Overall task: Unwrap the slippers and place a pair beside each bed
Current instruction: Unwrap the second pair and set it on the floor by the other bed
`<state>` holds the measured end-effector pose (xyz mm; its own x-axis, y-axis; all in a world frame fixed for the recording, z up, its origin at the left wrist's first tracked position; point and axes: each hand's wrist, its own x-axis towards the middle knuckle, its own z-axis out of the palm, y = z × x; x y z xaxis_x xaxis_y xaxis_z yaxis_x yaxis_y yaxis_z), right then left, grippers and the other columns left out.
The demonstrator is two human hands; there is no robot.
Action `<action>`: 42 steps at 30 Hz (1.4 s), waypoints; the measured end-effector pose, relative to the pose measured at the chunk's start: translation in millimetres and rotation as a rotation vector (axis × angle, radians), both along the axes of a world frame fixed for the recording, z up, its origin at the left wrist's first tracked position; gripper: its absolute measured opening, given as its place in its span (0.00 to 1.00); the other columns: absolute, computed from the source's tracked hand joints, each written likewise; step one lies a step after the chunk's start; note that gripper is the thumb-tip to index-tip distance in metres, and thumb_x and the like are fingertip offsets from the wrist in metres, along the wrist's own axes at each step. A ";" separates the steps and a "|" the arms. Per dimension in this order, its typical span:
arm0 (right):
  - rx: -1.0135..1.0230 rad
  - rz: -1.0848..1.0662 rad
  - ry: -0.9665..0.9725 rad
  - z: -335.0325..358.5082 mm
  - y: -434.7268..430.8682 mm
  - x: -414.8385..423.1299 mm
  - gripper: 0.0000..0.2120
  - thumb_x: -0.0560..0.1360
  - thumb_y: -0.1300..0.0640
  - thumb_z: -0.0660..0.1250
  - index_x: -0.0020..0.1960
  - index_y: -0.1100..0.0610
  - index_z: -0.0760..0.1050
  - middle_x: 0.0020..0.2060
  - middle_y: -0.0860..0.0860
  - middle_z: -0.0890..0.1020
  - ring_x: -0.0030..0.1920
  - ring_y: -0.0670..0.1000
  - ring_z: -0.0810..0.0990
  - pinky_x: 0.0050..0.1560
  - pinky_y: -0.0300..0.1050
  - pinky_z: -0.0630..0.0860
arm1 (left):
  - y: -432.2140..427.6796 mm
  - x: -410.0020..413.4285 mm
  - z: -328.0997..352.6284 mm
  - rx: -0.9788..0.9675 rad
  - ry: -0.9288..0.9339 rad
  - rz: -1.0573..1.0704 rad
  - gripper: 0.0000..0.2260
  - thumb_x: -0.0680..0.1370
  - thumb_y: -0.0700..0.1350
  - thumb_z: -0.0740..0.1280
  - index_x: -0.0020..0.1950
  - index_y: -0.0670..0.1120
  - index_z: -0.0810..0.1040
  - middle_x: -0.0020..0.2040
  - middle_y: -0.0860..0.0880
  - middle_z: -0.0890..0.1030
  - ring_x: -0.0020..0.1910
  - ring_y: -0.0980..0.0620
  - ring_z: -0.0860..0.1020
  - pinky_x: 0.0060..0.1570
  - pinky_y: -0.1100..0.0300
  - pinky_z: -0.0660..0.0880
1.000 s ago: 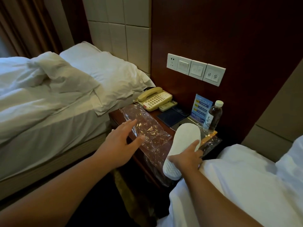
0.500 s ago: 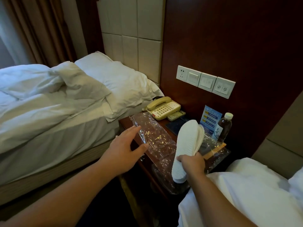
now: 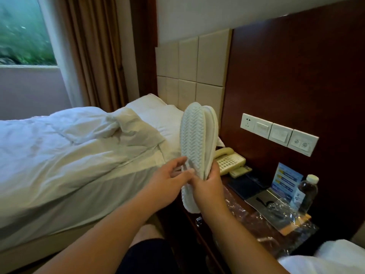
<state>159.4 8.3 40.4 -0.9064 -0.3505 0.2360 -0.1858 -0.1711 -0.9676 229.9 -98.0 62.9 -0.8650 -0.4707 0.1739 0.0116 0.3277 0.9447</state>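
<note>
At the centre, held upright in the air: a pair of white slippers [image 3: 194,147], pressed flat together, ribbed sole toward the camera, toes at 12 o'clock. Only a thin edge of the rear slipper visible, at 3 o'clock of the front one. Gripped near the heel by the right hand [image 3: 207,186], fingers curled round the back; heel end partly hidden behind this hand. Pinched at the 9 o'clock edge by the left hand [image 3: 167,180], between thumb and forefinger; fingertips blurred, so exact contact hard to read.

At 9 o'clock, a bed [image 3: 69,155] with rumpled white covers, cut off by the frame. At 4 o'clock, a dark nightstand [image 3: 199,230] with crumpled plastic wrap [image 3: 276,220], its outline hard to follow. Behind the slippers, a telephone [image 3: 229,160], partly covered. At 3 o'clock, a bottle [image 3: 308,192] and a blue card [image 3: 286,178], print unreadable. At 5 o'clock, only a white corner of a second bed [image 3: 325,258].
</note>
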 end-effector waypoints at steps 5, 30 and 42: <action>-0.163 0.284 -0.060 23.0 -24.1 23.7 0.24 0.68 0.55 0.72 0.63 0.44 0.73 0.55 0.50 0.83 0.54 0.51 0.83 0.52 0.53 0.81 | -25.7 19.4 15.4 0.142 0.130 0.054 0.19 0.74 0.51 0.74 0.63 0.55 0.76 0.52 0.59 0.84 0.46 0.65 0.82 0.36 0.71 0.76; -0.171 0.625 -0.215 59.5 -105.4 60.3 0.20 0.70 0.57 0.73 0.62 0.55 0.77 0.54 0.56 0.84 0.54 0.60 0.82 0.55 0.59 0.78 | -150.8 152.6 24.6 0.478 0.363 0.236 0.25 0.67 0.36 0.74 0.64 0.42 0.78 0.57 0.37 0.83 0.56 0.34 0.81 0.61 0.33 0.73; -0.105 0.532 -0.170 52.1 -122.9 76.6 0.17 0.69 0.48 0.75 0.57 0.48 0.79 0.52 0.53 0.85 0.52 0.59 0.83 0.54 0.62 0.78 | -148.3 168.0 34.6 0.470 0.359 0.469 0.12 0.80 0.51 0.65 0.62 0.49 0.78 0.51 0.45 0.86 0.49 0.43 0.85 0.51 0.44 0.81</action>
